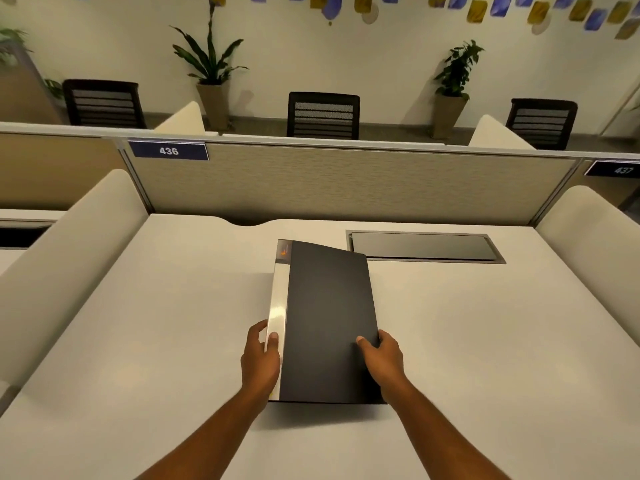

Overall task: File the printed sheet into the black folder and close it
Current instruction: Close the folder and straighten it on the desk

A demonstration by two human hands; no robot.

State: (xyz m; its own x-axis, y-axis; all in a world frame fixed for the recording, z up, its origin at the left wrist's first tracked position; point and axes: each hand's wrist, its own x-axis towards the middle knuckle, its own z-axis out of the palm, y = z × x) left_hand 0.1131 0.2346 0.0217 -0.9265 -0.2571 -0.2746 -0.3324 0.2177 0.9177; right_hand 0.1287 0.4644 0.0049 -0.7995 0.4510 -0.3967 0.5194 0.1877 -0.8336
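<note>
The black folder (325, 317) lies closed on the white desk (138, 323), its long side running away from me and its glossy white spine on the left. My left hand (261, 358) grips the spine near the folder's near end, thumb on top. My right hand (381, 355) holds the folder's right edge, thumb pressed on the black cover. No printed sheet shows anywhere; whether one is inside the folder is hidden.
A recessed metal cable hatch (424, 247) sits in the desk just beyond the folder's far right corner. A beige partition (346, 181) with a "436" label closes the back. Padded dividers (69, 237) flank both sides. Chairs and potted plants stand beyond.
</note>
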